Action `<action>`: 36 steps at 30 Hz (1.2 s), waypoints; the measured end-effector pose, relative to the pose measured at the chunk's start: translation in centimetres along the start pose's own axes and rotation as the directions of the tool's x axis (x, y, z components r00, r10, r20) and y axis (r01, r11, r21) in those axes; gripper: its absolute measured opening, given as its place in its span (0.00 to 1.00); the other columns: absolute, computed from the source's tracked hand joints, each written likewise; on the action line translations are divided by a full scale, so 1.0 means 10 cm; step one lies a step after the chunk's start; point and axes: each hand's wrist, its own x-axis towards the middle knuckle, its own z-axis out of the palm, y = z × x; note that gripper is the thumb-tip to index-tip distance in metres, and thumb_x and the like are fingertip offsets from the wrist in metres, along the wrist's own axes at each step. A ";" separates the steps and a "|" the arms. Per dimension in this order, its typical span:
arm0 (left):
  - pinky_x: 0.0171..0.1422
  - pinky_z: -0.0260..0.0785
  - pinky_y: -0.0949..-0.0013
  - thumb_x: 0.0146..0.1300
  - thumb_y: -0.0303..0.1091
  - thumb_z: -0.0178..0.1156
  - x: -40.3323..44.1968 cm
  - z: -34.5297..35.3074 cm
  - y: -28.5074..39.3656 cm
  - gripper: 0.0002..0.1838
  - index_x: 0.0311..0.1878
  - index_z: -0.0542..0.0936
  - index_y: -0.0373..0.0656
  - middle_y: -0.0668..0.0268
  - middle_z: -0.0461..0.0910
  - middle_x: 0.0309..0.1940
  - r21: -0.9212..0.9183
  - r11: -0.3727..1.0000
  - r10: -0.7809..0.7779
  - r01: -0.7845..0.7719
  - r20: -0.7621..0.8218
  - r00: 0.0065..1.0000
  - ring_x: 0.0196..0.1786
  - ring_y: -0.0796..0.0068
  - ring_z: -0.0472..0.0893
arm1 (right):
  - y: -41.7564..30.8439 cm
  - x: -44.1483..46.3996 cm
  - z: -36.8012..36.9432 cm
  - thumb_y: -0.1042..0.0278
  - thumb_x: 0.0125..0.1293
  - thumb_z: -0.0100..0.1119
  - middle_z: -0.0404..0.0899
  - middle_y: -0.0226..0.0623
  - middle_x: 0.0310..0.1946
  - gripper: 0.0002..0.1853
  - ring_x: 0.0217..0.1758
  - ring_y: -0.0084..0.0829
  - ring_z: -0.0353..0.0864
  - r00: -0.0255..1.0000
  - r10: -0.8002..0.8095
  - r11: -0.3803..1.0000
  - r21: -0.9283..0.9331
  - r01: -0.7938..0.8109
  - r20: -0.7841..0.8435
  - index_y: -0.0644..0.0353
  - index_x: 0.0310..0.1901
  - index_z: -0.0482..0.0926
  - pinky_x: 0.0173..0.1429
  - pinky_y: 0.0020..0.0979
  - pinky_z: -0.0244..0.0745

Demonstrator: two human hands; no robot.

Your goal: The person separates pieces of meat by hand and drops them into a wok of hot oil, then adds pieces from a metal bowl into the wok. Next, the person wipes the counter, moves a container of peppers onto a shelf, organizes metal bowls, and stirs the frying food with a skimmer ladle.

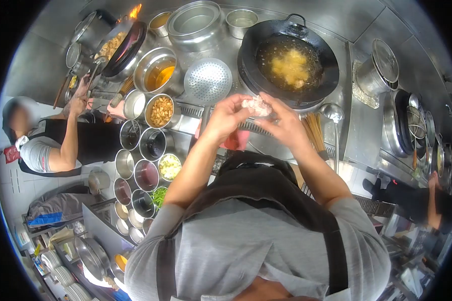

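Note:
My left hand and my right hand meet in front of the wok, fingers closed around a pale, flour-coated piece of food. What lies under the coating cannot be made out. Just beyond my hands is a black wok of bubbling oil, with a cluster of golden frying pieces in it. A round perforated strainer lies to the left of the wok. Below my right hand rest a bamboo brush and a long-handled ladle.
Left of my hands stand a pot of orange oil, a container of browned cubes and several ingredient tins. A co-worker handles a flaming wok at left. Another person stands at right. A lidded pot is on the right counter.

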 end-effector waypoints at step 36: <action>0.35 0.64 0.79 0.61 0.27 0.59 0.03 0.14 -0.05 0.07 0.43 0.77 0.38 0.70 0.79 0.33 0.318 0.945 0.096 -0.071 -0.065 0.993 0.32 0.86 0.73 | 0.11 0.07 0.02 0.70 0.58 0.62 0.78 0.26 0.24 0.08 0.23 0.14 0.73 0.976 0.216 0.969 0.135 -0.209 -0.036 0.63 0.38 0.80 0.26 0.20 0.65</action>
